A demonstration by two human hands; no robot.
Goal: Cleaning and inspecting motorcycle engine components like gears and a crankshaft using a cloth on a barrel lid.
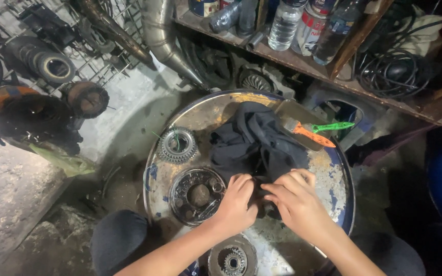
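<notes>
- Drum top (pixel 333 179): round, worn metal surface with blue paint patches; it serves as the workbench, and everything below rests on it.
- Black rag (pixel 257 140): bunched across the drum's centre, its near edge under both hands.
- Clutch plate (pixel 197 195): round, dished part lying flat, just left of the left hand.
- Left hand (pixel 237 202): fingers curled, pinching a fold of the rag.
- Right hand (pixel 295 202): fingers bent and pressed onto the rag; whatever lies beneath is hidden.
- Toothed gear (pixel 178 145): flat, near the drum's far left rim.
- Orange-handled brush (pixel 308 133): rests at the far right edge; a tug on the rag could likely drag it over the rim.
</notes>
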